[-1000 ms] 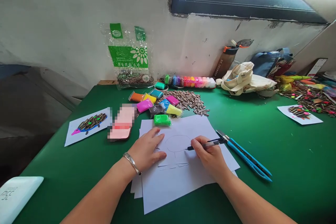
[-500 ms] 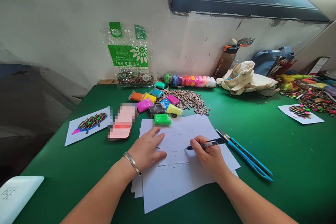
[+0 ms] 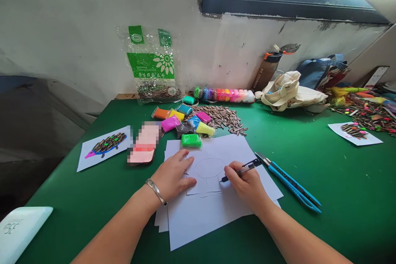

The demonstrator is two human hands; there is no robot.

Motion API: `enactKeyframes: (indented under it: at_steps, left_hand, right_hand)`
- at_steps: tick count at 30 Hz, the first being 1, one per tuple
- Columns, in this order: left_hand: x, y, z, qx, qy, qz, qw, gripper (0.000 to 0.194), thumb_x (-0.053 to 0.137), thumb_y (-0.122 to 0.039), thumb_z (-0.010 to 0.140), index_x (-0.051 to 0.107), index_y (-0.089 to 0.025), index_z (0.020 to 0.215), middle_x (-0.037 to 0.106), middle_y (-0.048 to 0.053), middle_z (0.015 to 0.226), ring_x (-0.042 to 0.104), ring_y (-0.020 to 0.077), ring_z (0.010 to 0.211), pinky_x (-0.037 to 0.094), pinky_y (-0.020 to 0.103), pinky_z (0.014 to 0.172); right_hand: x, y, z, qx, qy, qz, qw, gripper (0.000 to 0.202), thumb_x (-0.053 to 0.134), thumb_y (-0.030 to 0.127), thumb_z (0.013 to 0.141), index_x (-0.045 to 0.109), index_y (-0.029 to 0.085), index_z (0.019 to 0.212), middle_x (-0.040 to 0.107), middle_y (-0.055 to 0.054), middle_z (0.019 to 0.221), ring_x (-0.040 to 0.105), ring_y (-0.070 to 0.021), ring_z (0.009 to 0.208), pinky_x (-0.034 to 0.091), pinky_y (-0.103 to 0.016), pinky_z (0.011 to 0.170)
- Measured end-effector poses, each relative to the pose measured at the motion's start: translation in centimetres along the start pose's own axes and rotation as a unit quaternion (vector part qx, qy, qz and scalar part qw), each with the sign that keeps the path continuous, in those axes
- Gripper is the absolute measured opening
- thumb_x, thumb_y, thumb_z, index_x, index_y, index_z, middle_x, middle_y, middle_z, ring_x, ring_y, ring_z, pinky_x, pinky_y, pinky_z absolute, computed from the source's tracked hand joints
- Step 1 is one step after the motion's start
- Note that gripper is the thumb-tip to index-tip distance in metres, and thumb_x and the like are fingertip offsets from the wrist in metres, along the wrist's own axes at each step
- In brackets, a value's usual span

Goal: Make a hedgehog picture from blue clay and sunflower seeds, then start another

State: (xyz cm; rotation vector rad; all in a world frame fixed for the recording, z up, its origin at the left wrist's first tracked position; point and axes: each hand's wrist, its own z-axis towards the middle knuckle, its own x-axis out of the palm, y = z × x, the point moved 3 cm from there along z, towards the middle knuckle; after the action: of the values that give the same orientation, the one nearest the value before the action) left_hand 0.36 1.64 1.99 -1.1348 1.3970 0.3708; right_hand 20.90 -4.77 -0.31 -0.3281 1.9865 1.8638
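White paper sheets (image 3: 204, 218) lie stacked on the green table. On a smaller sheet on top, an oval with short lines below it is drawn in thin dark line. My left hand (image 3: 175, 175) lies on the left side of this sheet, fingers spread and holding nothing. My right hand (image 3: 246, 181) is closed round a black pen (image 3: 247, 167), whose tip touches the paper below the oval's right side. A light blue cutter (image 3: 292, 183) rests right of my right hand, beside the papers.
Clay packets (image 3: 191, 140) and loose striped seeds (image 3: 219, 116) lie behind the papers. A hedgehog picture (image 3: 107, 146) is at left, another (image 3: 354, 133) at right. A seed bag (image 3: 154, 70), bottle (image 3: 266, 70) and cloth bag (image 3: 287, 90) stand along the wall.
The pen tip has moved slightly down the paper, and the pen's back end has tilted up. A short line below the oval's right side is longer. My left hand has stayed put.
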Motion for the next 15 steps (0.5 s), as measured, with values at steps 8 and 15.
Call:
enactKeyframes:
  at_steps: [8,15]
  left_hand:
    - [-0.01,-0.01,-0.11,-0.003,0.003,0.001,1.0,0.059,0.061,-0.04,0.074,0.05,-0.018,0.128,0.036,0.012,0.142,0.04,0.0269,0.125,0.036,0.035,0.102]
    - [0.03,-0.01,-0.09,0.0,0.0,0.002,1.0,0.059,0.061,-0.04,0.074,0.05,-0.017,0.128,0.036,0.012,0.141,0.041,0.0269,0.125,0.037,0.036,0.101]
  right_hand:
    - [-0.23,0.0,0.03,0.015,-0.003,0.015,1.0,0.034,0.045,0.04,0.082,0.046,0.018,0.056,0.033,0.005,0.051,0.033,-0.0089,0.049,0.025,-0.023,0.049]
    - [-0.06,-0.01,0.03,-0.007,0.003,0.005,1.0,0.032,0.044,0.035,0.083,0.043,0.018,0.055,0.034,0.005,0.053,0.034,-0.0088,0.052,0.026,-0.023,0.05]
